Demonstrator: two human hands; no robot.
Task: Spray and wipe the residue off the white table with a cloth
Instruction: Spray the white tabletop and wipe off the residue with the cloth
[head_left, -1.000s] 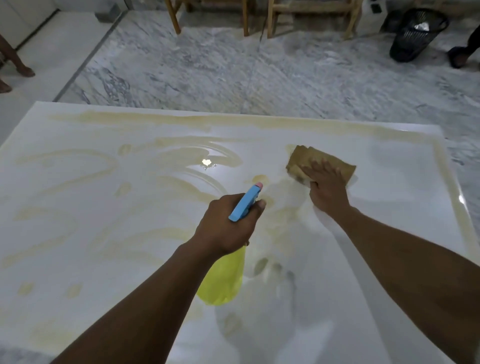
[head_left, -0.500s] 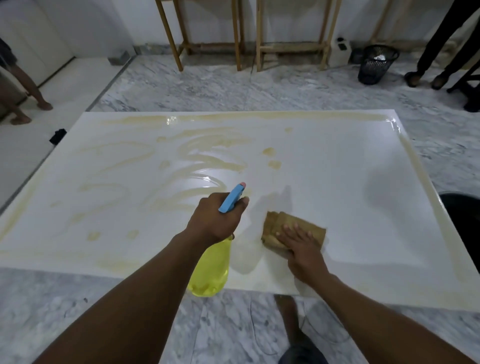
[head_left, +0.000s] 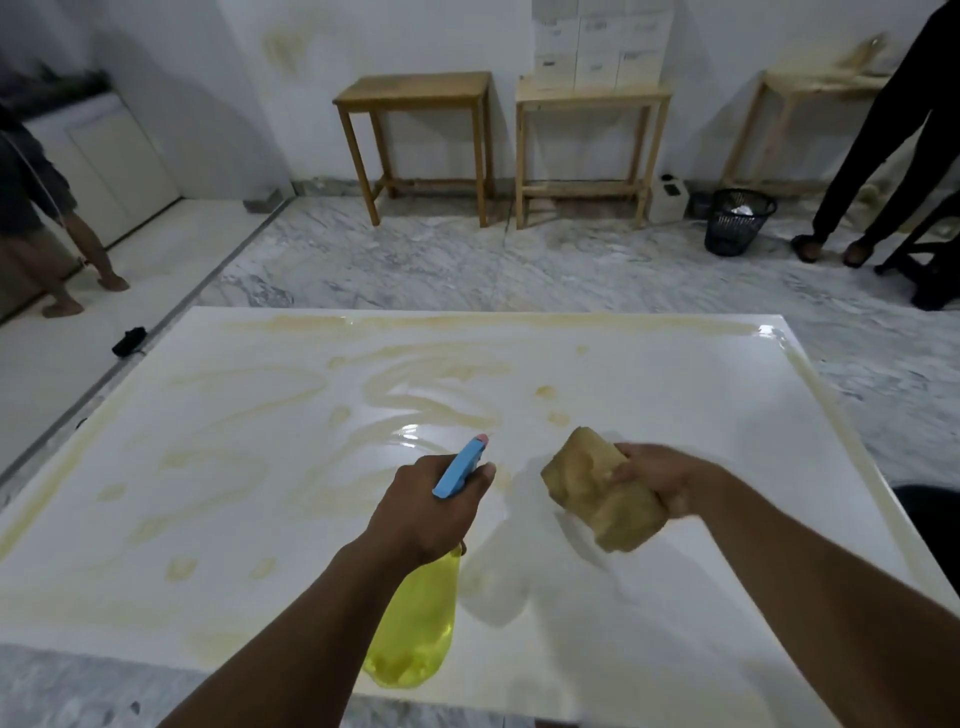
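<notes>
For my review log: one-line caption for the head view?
Left hand grips a yellow spray bottle while right hand holds a bunched tan cloth over the residue-streaked white table.

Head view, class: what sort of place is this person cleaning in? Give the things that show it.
Probably a bare workroom or test room, not a lived-in home: plain wooden tables line the white wall, white boxes are stacked on one, and a black mesh bin stands on the marble floor.
</notes>
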